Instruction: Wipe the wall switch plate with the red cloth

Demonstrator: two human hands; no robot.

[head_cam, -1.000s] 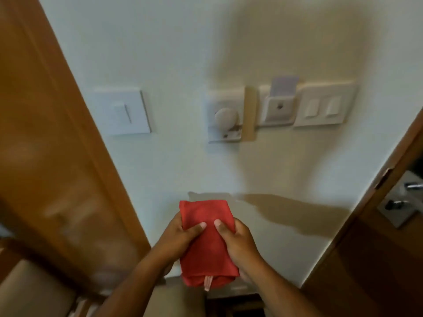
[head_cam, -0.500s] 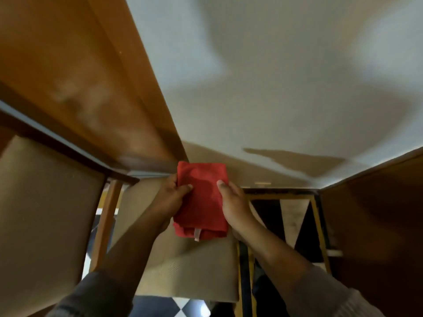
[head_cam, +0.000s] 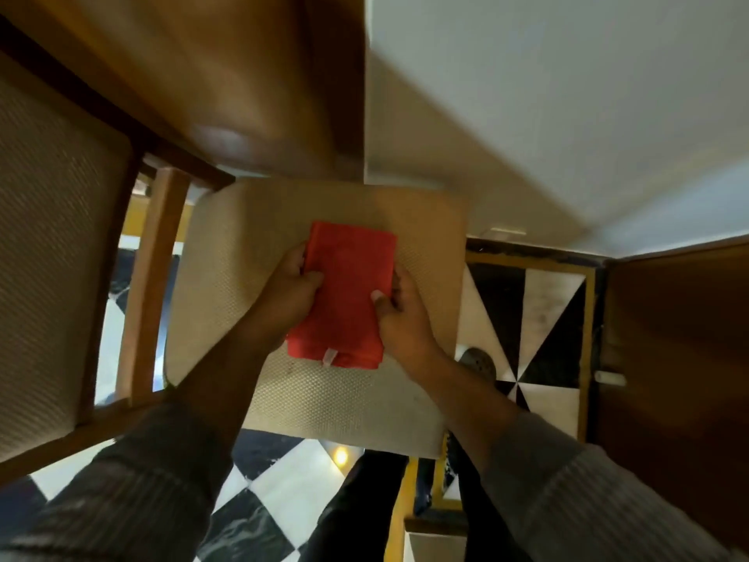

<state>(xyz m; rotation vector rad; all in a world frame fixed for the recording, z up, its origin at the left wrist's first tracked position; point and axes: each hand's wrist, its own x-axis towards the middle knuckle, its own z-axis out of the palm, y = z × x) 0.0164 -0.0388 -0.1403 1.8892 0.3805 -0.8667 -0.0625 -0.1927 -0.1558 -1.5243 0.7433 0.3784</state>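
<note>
Now the folded red cloth (head_cam: 344,302) sits gripped between left hand (head_cam: 289,296) and right hand (head_cam: 399,314) over a chair seat (head_cam: 344,395); switch plate out of view, wiping apparently not underway.

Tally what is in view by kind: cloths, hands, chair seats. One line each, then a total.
Red cloth: 1, folded, held over the chair seat
Hands: 2, left hand and right hand, both gripping the cloth
Chair seat: 1, beige woven cushion
Total: 4
</note>
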